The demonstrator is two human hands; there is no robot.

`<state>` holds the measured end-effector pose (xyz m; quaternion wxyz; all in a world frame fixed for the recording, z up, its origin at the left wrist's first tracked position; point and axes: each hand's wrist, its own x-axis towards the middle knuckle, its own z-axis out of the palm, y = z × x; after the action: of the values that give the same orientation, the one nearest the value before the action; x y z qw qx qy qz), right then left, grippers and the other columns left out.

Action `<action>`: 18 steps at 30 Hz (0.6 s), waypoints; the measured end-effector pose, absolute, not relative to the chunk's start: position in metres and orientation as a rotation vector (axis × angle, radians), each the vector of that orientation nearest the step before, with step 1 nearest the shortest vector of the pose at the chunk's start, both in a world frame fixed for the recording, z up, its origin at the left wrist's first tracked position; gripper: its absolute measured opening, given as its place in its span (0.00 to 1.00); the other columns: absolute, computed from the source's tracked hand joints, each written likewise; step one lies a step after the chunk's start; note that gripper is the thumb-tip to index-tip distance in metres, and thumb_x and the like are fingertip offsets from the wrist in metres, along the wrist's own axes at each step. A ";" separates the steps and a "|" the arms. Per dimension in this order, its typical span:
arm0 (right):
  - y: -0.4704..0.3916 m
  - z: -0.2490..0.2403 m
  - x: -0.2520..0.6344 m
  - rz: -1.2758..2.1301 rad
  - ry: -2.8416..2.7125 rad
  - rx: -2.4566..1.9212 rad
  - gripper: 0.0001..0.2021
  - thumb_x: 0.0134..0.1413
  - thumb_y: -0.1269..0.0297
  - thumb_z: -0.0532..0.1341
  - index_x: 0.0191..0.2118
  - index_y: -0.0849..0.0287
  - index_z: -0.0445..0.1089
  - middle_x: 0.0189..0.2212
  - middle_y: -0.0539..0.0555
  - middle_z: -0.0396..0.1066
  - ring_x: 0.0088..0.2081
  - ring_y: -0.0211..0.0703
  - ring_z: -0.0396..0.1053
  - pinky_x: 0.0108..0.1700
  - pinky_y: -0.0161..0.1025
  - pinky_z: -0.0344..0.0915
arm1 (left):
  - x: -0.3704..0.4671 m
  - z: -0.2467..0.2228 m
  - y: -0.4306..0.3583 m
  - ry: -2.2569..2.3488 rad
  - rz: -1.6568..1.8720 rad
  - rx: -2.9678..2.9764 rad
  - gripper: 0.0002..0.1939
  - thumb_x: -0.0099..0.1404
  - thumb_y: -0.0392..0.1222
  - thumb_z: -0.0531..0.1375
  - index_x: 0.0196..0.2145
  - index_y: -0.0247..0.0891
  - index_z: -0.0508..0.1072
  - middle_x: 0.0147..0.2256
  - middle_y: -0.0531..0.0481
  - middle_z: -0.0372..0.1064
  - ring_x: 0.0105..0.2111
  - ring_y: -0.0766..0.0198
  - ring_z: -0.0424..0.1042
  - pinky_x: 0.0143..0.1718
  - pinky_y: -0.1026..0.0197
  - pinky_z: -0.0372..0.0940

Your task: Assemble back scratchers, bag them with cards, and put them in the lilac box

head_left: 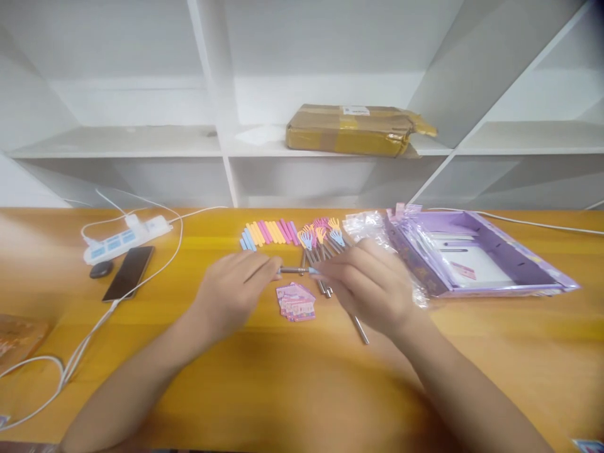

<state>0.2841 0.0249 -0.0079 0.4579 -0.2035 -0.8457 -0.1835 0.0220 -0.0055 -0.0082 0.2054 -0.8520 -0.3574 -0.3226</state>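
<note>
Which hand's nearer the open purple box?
Right. Right hand is just left of the purple box; left hand is farther left, at the far end of the metal rod.

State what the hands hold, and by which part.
A slim metal rod, by its ends: left hand at one, right hand at the other.

Bright light — pale glare on tabletop (pixel 264 371) — edges blurred, stretched.

left hand (pixel 229 288) — bare | right hand (pixel 375 286) — bare | forearms (pixel 141 371): uncovered, smooth, tapering
</note>
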 end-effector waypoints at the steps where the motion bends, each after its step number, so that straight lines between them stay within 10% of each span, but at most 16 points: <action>1: 0.022 -0.009 0.281 -0.418 -2.084 -0.514 0.09 0.63 0.76 0.69 0.44 0.59 0.72 0.32 0.52 0.76 0.32 0.41 0.63 0.35 0.41 0.59 | 0.021 -0.007 -0.005 -0.992 -0.906 -2.382 0.04 0.74 0.31 0.60 0.44 0.36 0.73 0.36 0.49 0.79 0.33 0.61 0.74 0.34 0.58 0.63; 18: 0.022 0.003 0.287 -0.301 -2.485 -0.750 0.17 0.77 0.62 0.55 0.34 0.60 0.72 0.28 0.52 0.69 0.31 0.42 0.62 0.36 0.40 0.56 | 0.016 -0.009 -0.001 -1.003 -0.688 -2.434 0.05 0.77 0.37 0.58 0.44 0.36 0.75 0.36 0.49 0.79 0.34 0.59 0.75 0.33 0.56 0.62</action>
<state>0.2869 0.0224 0.0035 0.2613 -0.2770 -0.9179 -0.1112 0.0162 -0.0012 -0.0090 0.2088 -0.8748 -0.3607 -0.2472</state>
